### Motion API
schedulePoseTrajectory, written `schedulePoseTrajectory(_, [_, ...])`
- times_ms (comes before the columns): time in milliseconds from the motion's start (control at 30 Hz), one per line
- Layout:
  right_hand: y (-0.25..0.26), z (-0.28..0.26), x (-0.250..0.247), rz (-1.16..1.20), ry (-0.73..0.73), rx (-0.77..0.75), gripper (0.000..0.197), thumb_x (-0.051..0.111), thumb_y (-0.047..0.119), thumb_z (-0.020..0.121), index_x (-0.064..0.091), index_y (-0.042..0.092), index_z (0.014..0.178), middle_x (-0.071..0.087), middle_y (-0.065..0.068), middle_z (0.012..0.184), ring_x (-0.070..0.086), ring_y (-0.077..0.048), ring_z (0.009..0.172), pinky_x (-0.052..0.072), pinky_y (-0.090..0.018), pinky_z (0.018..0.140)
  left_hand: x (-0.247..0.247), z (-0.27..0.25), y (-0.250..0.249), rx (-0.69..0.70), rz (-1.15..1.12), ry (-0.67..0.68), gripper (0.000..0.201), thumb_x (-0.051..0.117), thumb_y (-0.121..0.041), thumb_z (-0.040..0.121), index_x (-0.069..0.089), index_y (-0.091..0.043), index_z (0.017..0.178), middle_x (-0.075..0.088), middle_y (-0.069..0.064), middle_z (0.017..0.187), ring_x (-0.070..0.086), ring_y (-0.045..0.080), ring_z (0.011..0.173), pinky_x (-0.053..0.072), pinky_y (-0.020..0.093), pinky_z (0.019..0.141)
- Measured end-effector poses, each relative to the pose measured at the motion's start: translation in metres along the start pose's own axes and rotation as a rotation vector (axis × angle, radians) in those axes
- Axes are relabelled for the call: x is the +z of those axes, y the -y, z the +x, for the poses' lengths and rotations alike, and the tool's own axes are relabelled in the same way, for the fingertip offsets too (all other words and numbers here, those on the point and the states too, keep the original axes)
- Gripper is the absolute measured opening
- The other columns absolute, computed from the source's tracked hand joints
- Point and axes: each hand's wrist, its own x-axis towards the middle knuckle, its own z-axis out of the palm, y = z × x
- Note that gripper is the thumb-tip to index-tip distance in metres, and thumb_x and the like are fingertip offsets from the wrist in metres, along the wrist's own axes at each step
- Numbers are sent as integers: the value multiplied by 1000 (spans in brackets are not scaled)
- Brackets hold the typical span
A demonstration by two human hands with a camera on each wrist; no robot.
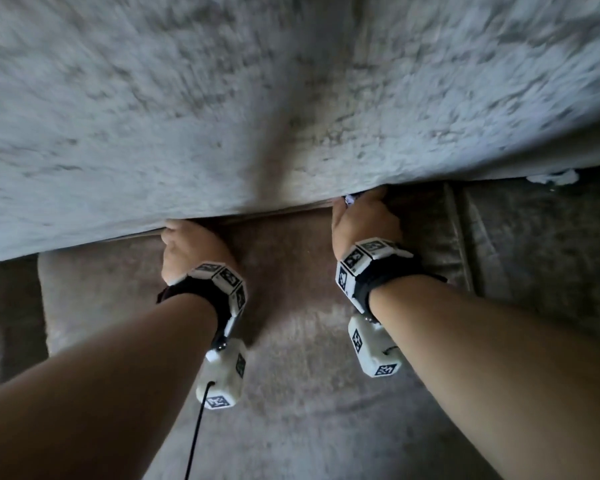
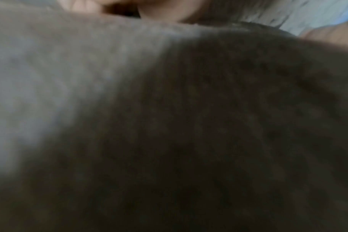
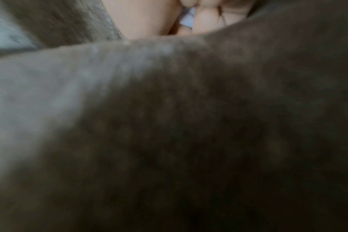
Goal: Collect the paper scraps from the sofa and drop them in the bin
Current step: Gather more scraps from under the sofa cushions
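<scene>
A pale grey plush cover point(image 1: 222, 116) fills the upper half of the head view, above the brown sofa seat point(image 1: 291, 341). My left hand point(image 1: 184, 244) grips the cover's lower edge, fingers curled under it. My right hand point(image 1: 361, 216) is at the same edge further right, fingers curled around a white paper scrap point(image 1: 349, 200). In the right wrist view that scrap point(image 3: 187, 17) shows between the fingers point(image 3: 207, 18). Another white scrap point(image 1: 553, 177) pokes out under the cover's edge at the far right. No bin is in view.
A darker seat cushion point(image 1: 541, 244) lies to the right, past a seam. Blurred sofa fabric point(image 2: 169, 125) fills both wrist views. A black cable point(image 1: 196, 434) hangs from the left wrist camera.
</scene>
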Motion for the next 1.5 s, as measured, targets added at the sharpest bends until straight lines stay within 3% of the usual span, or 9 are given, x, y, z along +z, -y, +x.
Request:
schedulePoseTrajectory(200, [-4, 1, 3, -41, -18, -7, 56, 31, 33, 98, 25, -2, 141, 67, -18, 111, 63, -41, 101, 50, -43, 79, -4, 3, 1, 19, 61, 33, 34, 31, -9, 98, 39, 7, 128, 55, 20, 128, 59, 40, 113, 48, 46, 89])
schedulePoseTrajectory(400, [-4, 2, 1, 0, -14, -14, 54, 34, 33, 98, 27, -1, 139, 65, -17, 115, 62, -42, 104, 49, -43, 77, -9, 16, 13, 193, 246, 113, 32, 35, -8, 96, 54, 6, 118, 58, 22, 121, 59, 38, 112, 48, 41, 88])
schedulePoseTrajectory(700, [-26, -37, -20, 385, -114, -29, 29, 38, 29, 94, 46, 11, 115, 67, -17, 109, 63, -41, 100, 48, -41, 78, -33, 10, 38, 543, 365, 4, 28, 37, -1, 94, 60, 9, 106, 63, 27, 109, 62, 42, 102, 50, 44, 83])
schedulePoseTrajectory(900, [-66, -101, -17, 189, -19, -192, 49, 28, 41, 98, 65, 10, 91, 70, -15, 93, 65, -36, 89, 43, -32, 68, -37, -8, 64, 623, 497, -6, 21, 49, -7, 90, 66, 1, 98, 68, 20, 101, 67, 35, 96, 53, 38, 75])
schedulePoseTrajectory(1033, [-93, -142, -11, 150, 32, -152, 57, 23, 38, 100, 67, 6, 86, 71, -16, 88, 67, -34, 84, 44, -32, 66, -32, -27, 78, 625, 387, 36, 21, 49, -7, 90, 68, 0, 94, 69, 22, 96, 67, 37, 94, 52, 38, 75])
schedulePoseTrajectory(1167, [-118, -174, -9, 351, 102, -12, 37, 31, 19, 99, 62, 0, 107, 67, -22, 107, 64, -36, 98, 50, -37, 81, -17, -44, 99, 599, 276, 77, 23, 53, -19, 90, 68, -2, 95, 70, 23, 88, 68, 39, 85, 53, 41, 72])
schedulePoseTrajectory(1300, [-155, -189, -7, 505, 81, 90, 35, 36, 23, 97, 62, 0, 103, 65, -22, 112, 61, -38, 105, 48, -37, 82, 0, -54, 114, 596, 228, 82, 19, 51, -18, 89, 62, -5, 98, 67, 27, 93, 66, 44, 85, 49, 42, 68])
schedulePoseTrajectory(1433, [-185, -195, 0, 493, 148, -1, 38, 37, 22, 97, 41, 14, 60, 66, -24, 97, 62, -39, 92, 37, -31, 64, -10, -86, 102, 518, 76, 155, 34, 51, -31, 90, 69, -3, 94, 69, 24, 97, 66, 40, 94, 54, 43, 79])
schedulePoseTrajectory(1500, [-197, -192, 2, 498, 191, -41, 37, 37, 23, 96, 44, 13, 62, 68, -23, 93, 64, -38, 88, 45, -31, 68, -12, -108, 94, 494, 60, 254, 26, 59, -24, 87, 73, -7, 101, 72, 11, 104, 65, 27, 105, 53, 32, 87])
